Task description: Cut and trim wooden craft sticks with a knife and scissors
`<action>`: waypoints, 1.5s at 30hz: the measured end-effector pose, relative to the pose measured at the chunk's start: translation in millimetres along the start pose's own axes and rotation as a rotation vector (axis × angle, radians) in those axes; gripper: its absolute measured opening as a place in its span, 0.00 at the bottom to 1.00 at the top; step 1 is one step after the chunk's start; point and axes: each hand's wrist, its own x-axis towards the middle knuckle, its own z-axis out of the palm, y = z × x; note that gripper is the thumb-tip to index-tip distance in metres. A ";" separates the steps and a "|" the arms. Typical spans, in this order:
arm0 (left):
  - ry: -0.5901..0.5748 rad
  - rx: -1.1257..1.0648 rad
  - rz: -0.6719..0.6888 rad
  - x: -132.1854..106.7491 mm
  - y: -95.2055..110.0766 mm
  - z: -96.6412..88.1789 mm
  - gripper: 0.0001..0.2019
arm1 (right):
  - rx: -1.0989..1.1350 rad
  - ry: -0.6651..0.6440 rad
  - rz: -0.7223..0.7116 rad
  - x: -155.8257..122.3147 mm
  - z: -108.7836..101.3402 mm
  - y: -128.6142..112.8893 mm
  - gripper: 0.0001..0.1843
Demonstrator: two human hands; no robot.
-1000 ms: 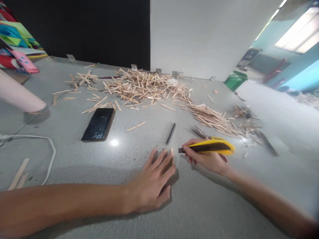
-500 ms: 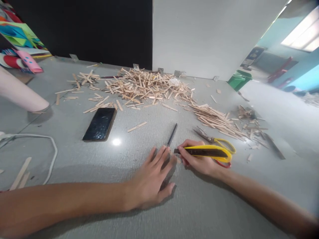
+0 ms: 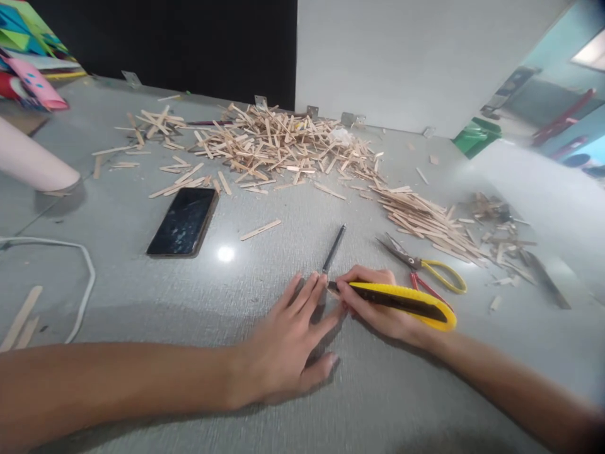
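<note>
My right hand (image 3: 378, 309) grips a yellow box cutter (image 3: 406, 301), its dark blade end pointing left toward my other hand. Flat on the grey table lies my left hand (image 3: 293, 347), fingers spread, with the fingertips close to the blade. A small piece of wood seems to be under those fingertips, mostly hidden. Just beyond them rests a dark pen (image 3: 334, 248). Scissors with yellow and red handles (image 3: 416, 261) lie to the right, behind the box cutter. A single wooden stick (image 3: 261, 230) is on the table farther forward.
A large heap of wooden sticks (image 3: 283, 142) spreads along the back, with a tidier pile (image 3: 425, 221) at right. A phone (image 3: 183, 222) lies left of centre, a white cable (image 3: 87, 271) nearer the left edge. At far right are a metal strip (image 3: 546, 280) and scraps.
The box cutter has tilted, its rear end lower, and its blade end now sits nearer my left fingertips. The whole view has shifted slightly. My left hand stays spread on the table.
</note>
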 end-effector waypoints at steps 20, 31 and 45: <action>-0.042 0.012 0.009 3.6 2.5 -4.1 0.40 | -0.052 -0.031 -0.078 0.2 -0.5 -2.6 0.12; -0.015 0.071 0.091 6.8 -0.2 -3.8 0.42 | -0.029 -0.056 -0.150 1.7 -1.1 -2.5 0.16; -0.125 0.037 0.094 12.1 0.0 -5.9 0.39 | -0.027 -0.083 -0.175 0.3 -3.1 -2.6 0.20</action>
